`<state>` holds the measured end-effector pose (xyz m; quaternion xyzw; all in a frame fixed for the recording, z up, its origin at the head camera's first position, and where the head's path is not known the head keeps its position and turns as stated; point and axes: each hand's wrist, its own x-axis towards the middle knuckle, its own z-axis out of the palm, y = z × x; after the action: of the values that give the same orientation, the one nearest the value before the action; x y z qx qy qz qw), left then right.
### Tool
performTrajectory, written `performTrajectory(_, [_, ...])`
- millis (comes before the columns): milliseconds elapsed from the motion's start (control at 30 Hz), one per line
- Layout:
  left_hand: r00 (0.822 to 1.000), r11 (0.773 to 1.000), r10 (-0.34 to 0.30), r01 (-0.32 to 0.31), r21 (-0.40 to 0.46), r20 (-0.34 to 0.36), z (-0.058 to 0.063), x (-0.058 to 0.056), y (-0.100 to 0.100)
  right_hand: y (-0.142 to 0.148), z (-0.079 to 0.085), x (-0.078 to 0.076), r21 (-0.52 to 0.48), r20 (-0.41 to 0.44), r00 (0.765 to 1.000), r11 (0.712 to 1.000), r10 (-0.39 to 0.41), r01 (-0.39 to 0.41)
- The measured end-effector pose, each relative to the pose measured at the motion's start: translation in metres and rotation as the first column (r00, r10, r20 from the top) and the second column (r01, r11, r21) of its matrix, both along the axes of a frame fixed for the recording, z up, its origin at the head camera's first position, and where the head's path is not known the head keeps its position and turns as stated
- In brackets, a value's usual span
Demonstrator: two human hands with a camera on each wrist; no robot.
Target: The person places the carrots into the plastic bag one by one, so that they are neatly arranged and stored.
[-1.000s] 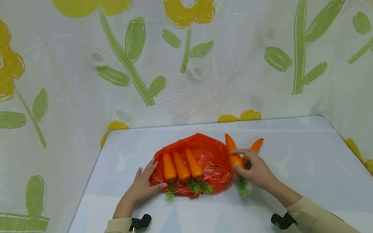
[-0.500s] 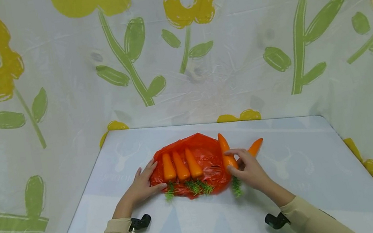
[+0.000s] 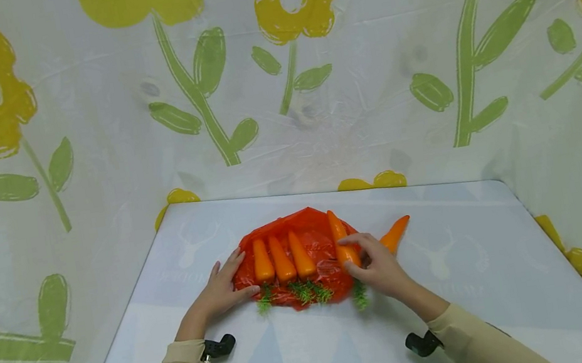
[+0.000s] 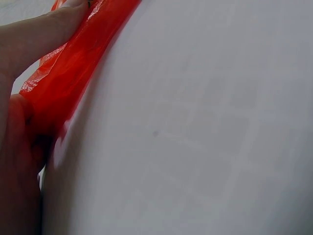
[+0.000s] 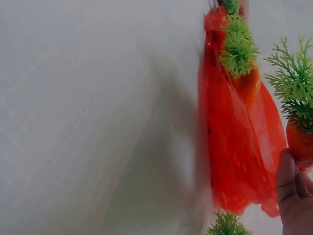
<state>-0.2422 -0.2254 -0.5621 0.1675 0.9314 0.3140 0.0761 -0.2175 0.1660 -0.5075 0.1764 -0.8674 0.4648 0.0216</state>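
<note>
A red plastic bag [image 3: 319, 243] lies flat on the table. Three orange toy carrots [image 3: 284, 264] rest side by side on its left half, leafy ends toward the person. My left hand [image 3: 222, 289] rests on the bag's left edge with fingers spread; its thumb [image 4: 46, 32] lies against the plastic in the left wrist view. Between thumb and fingers, my right hand [image 3: 381, 265] grips another toy carrot [image 3: 337, 228] over the bag's right part. That carrot's green leaves [image 5: 296, 78] point toward the person.
One more toy carrot [image 3: 397, 232] lies tilted to the right of the bag, partly hidden behind the right hand. The pale patterned table [image 3: 483, 278] ends at a flower-printed curtain [image 3: 370, 105] behind and at both sides. Black wrist cameras [image 3: 423, 343] sit below the hands.
My right hand has moved left with its carrot, from beside the bag's right edge to over its right part. My left hand and the other carrots have stayed in place.
</note>
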Motion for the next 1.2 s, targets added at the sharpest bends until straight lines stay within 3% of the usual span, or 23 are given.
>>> performTrajectory(1200, [1.0, 1.0, -0.014, 0.014, -0.002, -0.014, 0.002, 0.0, 0.0, -0.035, -0.019, -0.017, 0.149, 0.129, 0.99, 0.986, 0.054, -0.073])
